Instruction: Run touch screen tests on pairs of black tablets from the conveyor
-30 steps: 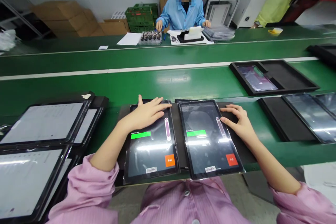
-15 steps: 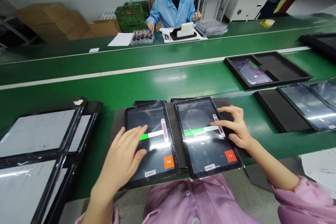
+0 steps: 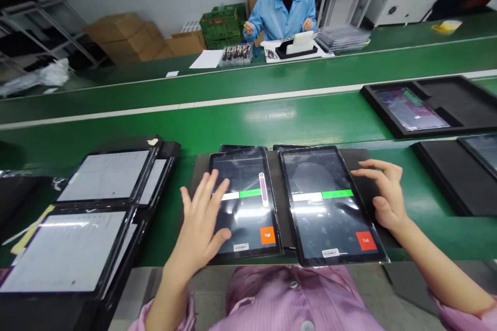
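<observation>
Two black tablets lie side by side on a dark tray (image 3: pixel 361 158) right in front of me. The left tablet (image 3: pixel 248 217) shows a green bar, a pink vertical slider and an orange Fail button. My left hand (image 3: pixel 202 225) lies over its left edge with fingers spread, holding nothing. The right tablet (image 3: pixel 330 227) shows a white and green bar and a red Fail button. My right hand (image 3: pixel 384 191) hovers at its right edge, fingers apart and slightly curled, empty.
More tablets in black trays (image 3: pixel 104 176) lie at my left, and others (image 3: pixel 411 108) on the green conveyor belt (image 3: pixel 248 119) at right. A person in a blue coat (image 3: pixel 281 10) works across the belt beside stacked parts and cardboard boxes (image 3: pixel 124 36).
My left hand slid to the left tablet's left edge and my right hand moved off the right screen to its right edge. The green bars on both screens shifted rightward.
</observation>
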The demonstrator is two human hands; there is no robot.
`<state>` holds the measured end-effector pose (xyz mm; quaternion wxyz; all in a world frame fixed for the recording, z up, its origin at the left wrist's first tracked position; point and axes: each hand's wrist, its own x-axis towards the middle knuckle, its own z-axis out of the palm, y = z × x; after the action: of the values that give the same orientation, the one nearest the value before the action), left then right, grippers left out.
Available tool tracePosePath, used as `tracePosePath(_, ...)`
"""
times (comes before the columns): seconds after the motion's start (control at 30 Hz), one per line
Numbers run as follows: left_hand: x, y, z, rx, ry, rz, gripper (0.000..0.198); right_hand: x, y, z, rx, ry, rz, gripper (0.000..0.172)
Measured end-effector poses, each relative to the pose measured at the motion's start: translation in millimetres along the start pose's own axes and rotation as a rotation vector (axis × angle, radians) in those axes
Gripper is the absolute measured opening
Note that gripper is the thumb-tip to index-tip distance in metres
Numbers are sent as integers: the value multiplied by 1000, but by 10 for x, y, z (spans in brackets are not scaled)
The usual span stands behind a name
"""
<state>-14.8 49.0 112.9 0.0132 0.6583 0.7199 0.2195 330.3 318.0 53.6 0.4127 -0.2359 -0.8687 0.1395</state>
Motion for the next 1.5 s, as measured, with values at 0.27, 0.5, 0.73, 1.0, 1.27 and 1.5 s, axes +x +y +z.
tracePosePath(0.27,-461,-357,124,-206,85,-368,83,28,-6,19,21,-6,15,59)
tracePosePath(0.5,-136,-350,63,-353,19,-308,101,11,10,28,16,5,25,58)
tracePosePath(0.73,-24,-389,137,-305,107,-382,83,-27,31,34,-20,22,57,56)
tracePosePath(1.0,648,-727,-175,-385,-82,-414,57,6,75,75,6,12,39,53)
tracePosePath(1.27,324,-762,-174,-400,-32,-512,30,-39,116,122,17,15,49,51)
tracePosePath(1.5,1168,-920,-86,-467,-75,-399,40,-7,106,273,143,12,128,57)
